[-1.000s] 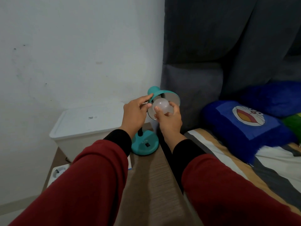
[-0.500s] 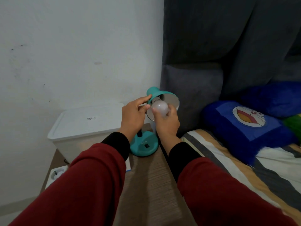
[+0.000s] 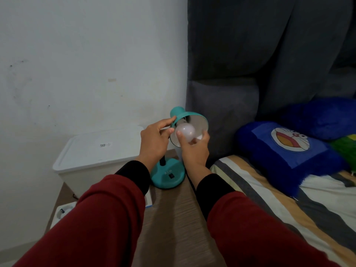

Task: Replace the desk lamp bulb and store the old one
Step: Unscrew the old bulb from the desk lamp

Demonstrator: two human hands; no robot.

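right hand (image 3: 194, 149) grips the bulb (image 3: 185, 132) inside the lamp shade (image 3: 189, 120); left hand (image 3: 154, 139) pinches the shade's rim.

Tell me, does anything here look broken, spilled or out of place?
Nothing stands out. The teal lamp stands upright on the wooden table, its shade steadied by the left hand while the right hand grips the intact bulb.

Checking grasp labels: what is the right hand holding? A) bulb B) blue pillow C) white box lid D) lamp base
A: the right hand has its fingers wrapped around the bulb at the mouth of the lamp shade, while the left hand steadies the shade's rim.
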